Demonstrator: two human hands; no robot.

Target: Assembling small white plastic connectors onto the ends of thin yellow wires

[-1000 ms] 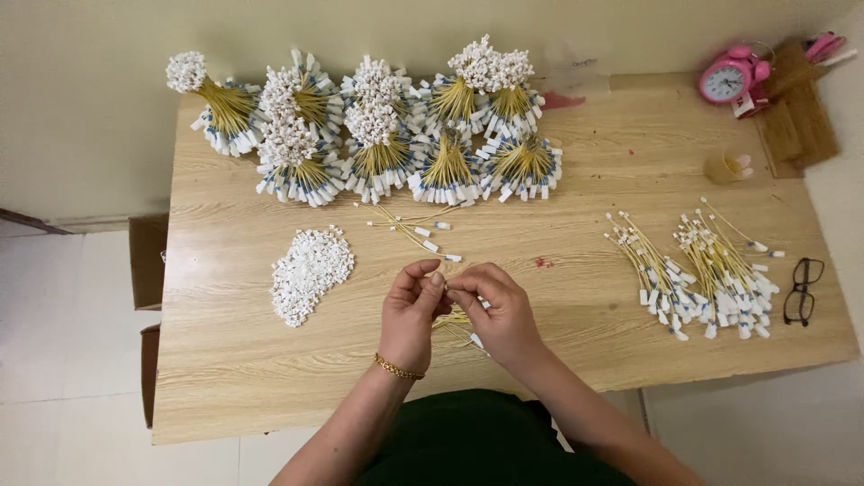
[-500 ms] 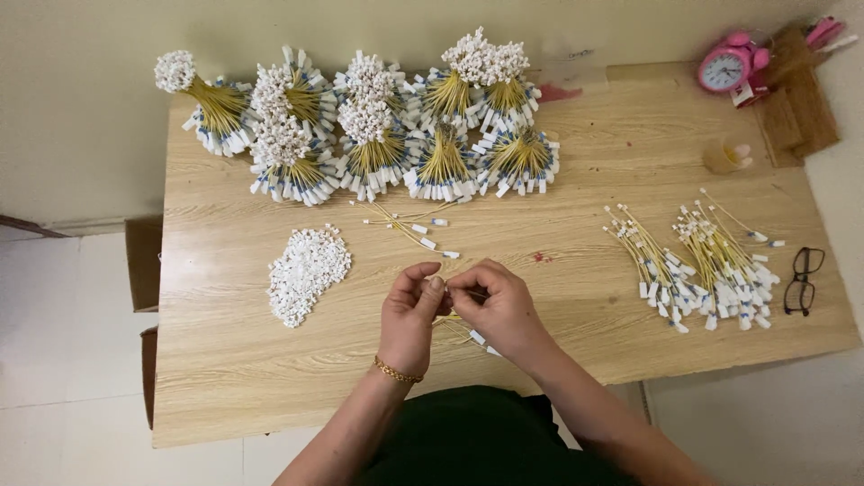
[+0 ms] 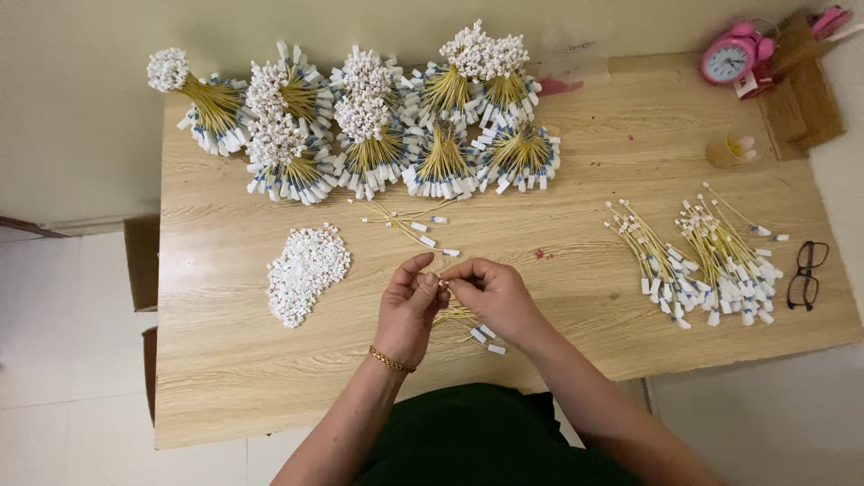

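Note:
My left hand (image 3: 409,306) and my right hand (image 3: 490,295) meet over the near middle of the wooden table (image 3: 225,378). Their fingertips pinch a thin yellow cable with a small white connector (image 3: 442,283) between them. Under my right hand lies a small bunch of yellow cables with white tags (image 3: 472,326). A pile of loose white connectors (image 3: 304,273) sits to the left of my left hand. A few loose cables (image 3: 409,220) lie just beyond my hands.
Several tied bundles of yellow cables with white ends (image 3: 369,126) line the far edge. Two spreads of loose tagged cables (image 3: 706,261) lie at the right, beside black glasses (image 3: 805,274). A pink alarm clock (image 3: 731,56) and wooden blocks (image 3: 805,90) stand at the far right corner.
My hands stay together at the same spot, with only small finger movements on the cable. The view has shifted slightly.

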